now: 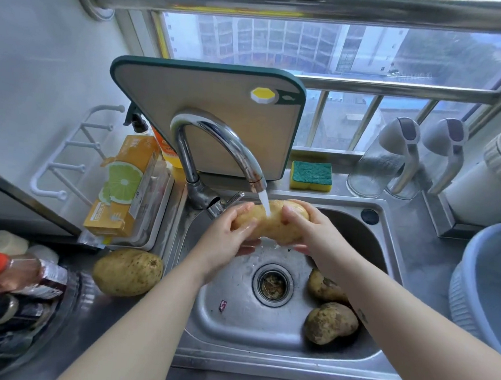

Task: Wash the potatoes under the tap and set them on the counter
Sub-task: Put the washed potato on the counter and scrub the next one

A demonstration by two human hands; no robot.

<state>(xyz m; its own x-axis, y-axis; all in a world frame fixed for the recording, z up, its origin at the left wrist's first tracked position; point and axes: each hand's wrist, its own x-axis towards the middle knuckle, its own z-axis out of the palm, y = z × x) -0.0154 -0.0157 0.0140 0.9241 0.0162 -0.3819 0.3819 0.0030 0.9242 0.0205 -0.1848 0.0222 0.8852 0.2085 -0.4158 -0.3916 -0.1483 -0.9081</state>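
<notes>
Item 1, held potato [270, 221]: one. I see it over the sink [233, 317], directly under the tap [216, 145], with the water stream [264, 204] striking its upper middle. Its long axis runs left to right across my view, the right end a little higher.

Item 2, hands: two.
- Left hand [228, 233]: curled around the potato's left end, fingers under it and thumb on top.
- Right hand [303, 227]: wrapped over the right end in the same way.
- Neither hand is free.

Item 3, potatoes in all: four by my count.
- One in the grip described above.
- One on the counter [98, 313], the counter potato [128, 271], just left of the sink rim; it looks cleaner, so I judge it washed.
- Two on the sink floor at right, the upper sink potato [324, 285] and the lower sink potato [331, 322], touching or nearly so, both soiled and partly under the right forearm.

Item 4, governing relation: the set-down spot lies left and toward me from the held potato, so I judge the left hand nearer for placing it. The unwashed pair lies below the right hand, which is nearer for the next pickup.

Item 5, other counts: one tap, one drain [272, 284].
</notes>
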